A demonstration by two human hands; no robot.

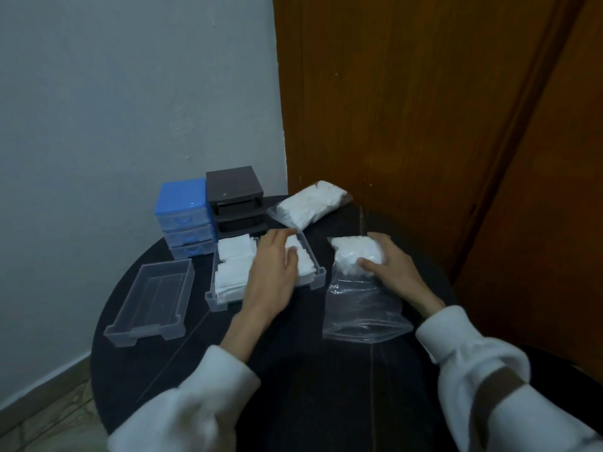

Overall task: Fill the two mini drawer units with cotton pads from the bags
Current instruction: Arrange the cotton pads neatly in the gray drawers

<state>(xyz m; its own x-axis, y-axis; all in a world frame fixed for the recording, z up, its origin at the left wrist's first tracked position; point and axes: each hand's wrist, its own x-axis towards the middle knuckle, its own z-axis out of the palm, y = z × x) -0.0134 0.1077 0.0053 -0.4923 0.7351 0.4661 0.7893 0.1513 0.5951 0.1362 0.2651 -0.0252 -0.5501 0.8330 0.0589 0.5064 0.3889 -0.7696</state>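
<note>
A blue mini drawer unit (182, 216) and a dark brown one (235, 199) stand at the back of the round black table (293, 370). In front of them lies a clear drawer (225, 301) packed with white cotton pads (233, 265). My left hand (274, 272) lies flat on those pads, fingers straight. My right hand (388, 265) grips a clear bag (359, 308) around the clump of pads at its far end. A second, fuller bag of pads (308, 203) lies behind, near the door.
An empty clear drawer (153, 303) sits at the table's left. A pale wall stands behind the units and a brown wooden door (424, 125) closes in on the right. Tiled floor shows below the table's left edge.
</note>
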